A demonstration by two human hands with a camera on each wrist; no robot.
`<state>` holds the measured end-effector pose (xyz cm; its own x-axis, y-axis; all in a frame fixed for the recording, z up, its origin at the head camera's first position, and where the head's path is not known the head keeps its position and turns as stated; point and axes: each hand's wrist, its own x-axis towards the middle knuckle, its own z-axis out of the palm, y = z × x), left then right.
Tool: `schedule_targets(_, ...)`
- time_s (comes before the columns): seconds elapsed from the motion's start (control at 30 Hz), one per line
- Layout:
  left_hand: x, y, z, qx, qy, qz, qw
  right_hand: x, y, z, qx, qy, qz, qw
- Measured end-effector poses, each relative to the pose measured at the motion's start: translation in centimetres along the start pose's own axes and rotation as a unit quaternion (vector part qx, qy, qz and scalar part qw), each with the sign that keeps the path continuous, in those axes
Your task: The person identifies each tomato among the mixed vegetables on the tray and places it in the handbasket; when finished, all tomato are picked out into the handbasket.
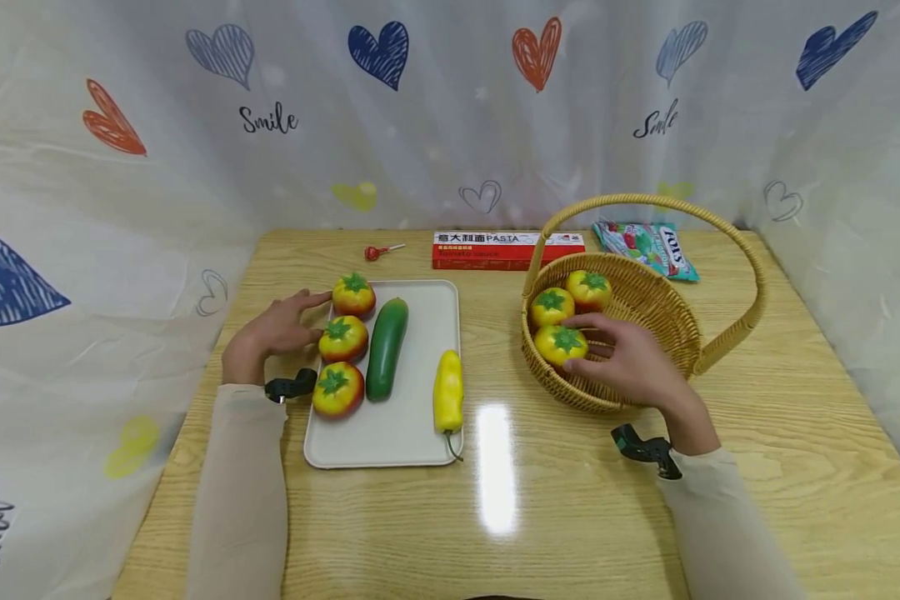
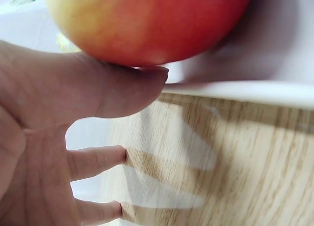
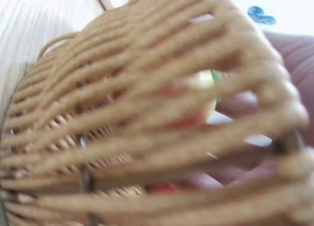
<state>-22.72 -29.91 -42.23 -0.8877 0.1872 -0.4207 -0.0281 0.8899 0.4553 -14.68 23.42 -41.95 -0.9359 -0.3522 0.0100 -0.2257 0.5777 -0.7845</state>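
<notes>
On the left of the white tray [image 1: 420,442], three yellow-red tomatoes stand in a column: a far one [image 1: 354,297], a middle one [image 1: 342,340] and a near one [image 1: 337,392]. My left hand [image 1: 279,327] is at the tray's left edge, index fingertip at the far tomato and thumb at the middle one. In the left wrist view the thumb lies along a tomato [image 2: 147,24], other fingers apart over the wood. Inside the wicker basket [image 1: 663,333], my right hand [image 1: 630,358] holds the front tomato [image 1: 558,343] between thumb and fingers. Basket weave hides most of this grip in the right wrist view.
Two more tomatoes, one left [image 1: 551,308] and one farther back [image 1: 589,290], lie in the basket under its tall handle [image 1: 645,200]. A cucumber [image 1: 387,350] and a yellow pepper [image 1: 448,392] lie on the tray. Behind are a lollipop [image 1: 375,252], pasta box [image 1: 480,252] and candy bag [image 1: 648,247].
</notes>
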Motion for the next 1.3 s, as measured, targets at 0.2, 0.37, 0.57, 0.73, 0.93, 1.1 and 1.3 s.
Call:
schedule_targets(0.2, -0.1, 0.0, 0.0, 0.003, 0.001, 0.002, 1.0, 0.1, 0.0, 0.3, -0.076, 0.025, -0.008, 0.997)
schedule_targets(0.37, -0.1, 0.0, 0.0, 0.005, 0.001, 0.004, 1.0, -0.6, -0.4, -0.4, -0.094, 0.035, 0.011, 0.995)
schedule_targets(0.57, -0.2, 0.1, -0.1, -0.001, 0.0, 0.001, 1.0, -1.0, -1.6, -0.5, -0.085, 0.066, -0.027, 0.994)
schedule_targets(0.73, -0.2, 0.1, -0.1, -0.005, -0.002, -0.002, 1.0, -0.2, -3.3, 0.5, -0.043, 0.071, -0.084, 0.993)
schedule_targets(0.93, -0.2, 0.2, -0.1, -0.001, -0.003, 0.001, 1.0, 1.8, -5.6, 2.6, -0.004, 0.022, -0.119, 0.993)
schedule_targets(1.1, -0.2, 0.2, -0.1, -0.001, -0.003, -0.002, 1.0, 4.0, -7.5, 5.9, 0.047, -0.028, -0.153, 0.987)
schedule_targets(1.3, -0.2, 0.1, -0.2, -0.005, -0.004, -0.001, 1.0, 6.7, -9.9, 10.3, 0.092, -0.084, -0.194, 0.973)
